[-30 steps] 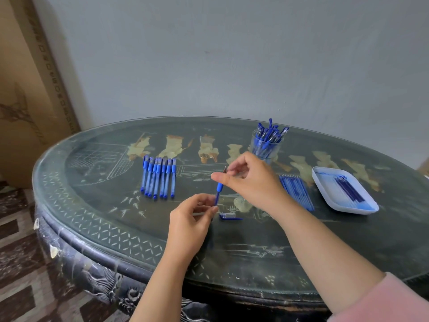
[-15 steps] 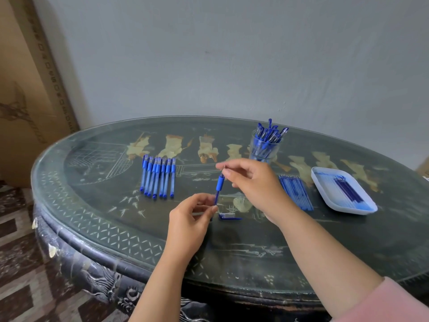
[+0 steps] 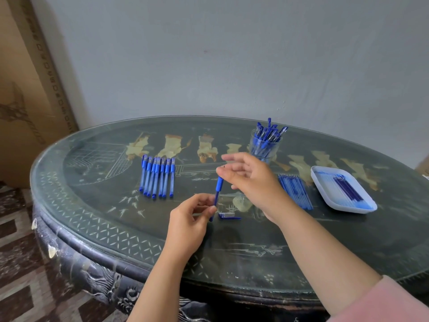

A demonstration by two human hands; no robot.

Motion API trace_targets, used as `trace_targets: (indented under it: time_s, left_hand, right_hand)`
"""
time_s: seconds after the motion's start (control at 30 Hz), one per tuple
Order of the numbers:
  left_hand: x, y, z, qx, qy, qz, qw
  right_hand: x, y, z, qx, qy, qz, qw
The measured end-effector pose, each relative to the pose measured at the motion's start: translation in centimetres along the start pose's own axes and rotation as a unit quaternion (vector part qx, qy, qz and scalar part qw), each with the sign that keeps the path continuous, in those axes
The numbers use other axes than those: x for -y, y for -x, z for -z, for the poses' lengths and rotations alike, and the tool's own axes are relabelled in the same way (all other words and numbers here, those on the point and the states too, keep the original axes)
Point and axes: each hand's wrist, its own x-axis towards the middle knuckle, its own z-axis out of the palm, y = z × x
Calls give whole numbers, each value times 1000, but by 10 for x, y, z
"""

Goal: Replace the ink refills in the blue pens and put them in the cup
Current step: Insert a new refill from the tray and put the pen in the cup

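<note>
My left hand (image 3: 189, 221) pinches a blue pen (image 3: 219, 184) low on its thin part, with the fingers curled round it. The pen points up and away from me, and its fat blue grip is at the top. My right hand (image 3: 253, 182) is just beside the top of the pen. Its fingers are loose and spread, and a bit blurry. I see nothing held in it.

I think I am in the middle of fixing this one pen. Its cap (image 3: 228, 215) lies on the table right by my left hand. I guess the next move is to get the pen closed up, put the cap on, and drop it in the cup (image 3: 263, 148). That takes small, careful fingers.

The cup stands just past my right hand and is full of blue pens. A row of pens (image 3: 157, 177) waits out past my left hand, to its left. New refills (image 3: 295, 192) lie by my right wrist. A white tray (image 3: 325, 180) with dark refills (image 3: 348, 191) sits further right.

The table (image 3: 301, 240) is dark, round and shiny, with pale pictures on it. Behind it is a grey wall (image 3: 232, 66). Brown cardboard (image 3: 27, 89) leans on the far left.
</note>
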Motion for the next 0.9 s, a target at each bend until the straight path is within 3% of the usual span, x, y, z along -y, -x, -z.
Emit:
trace_targets:
  time_s: [0.07, 0.2, 0.37, 0.9]
  left_hand:
    - [1, 0, 0, 5, -5, 0, 1000]
    - [1, 0, 0, 8, -1, 2, 1000]
    - [1, 0, 0, 15, 4, 11, 1000]
    - [3, -1, -1, 29, -19, 30, 999]
  right_hand:
    - [-1, 1, 0, 15, -8, 7, 1000]
    - [-3, -2, -2, -36, -5, -6, 999]
    - [-2, -1, -1, 20, -35, 4, 999]
    - [-4, 0, -11, -49, 14, 19, 999]
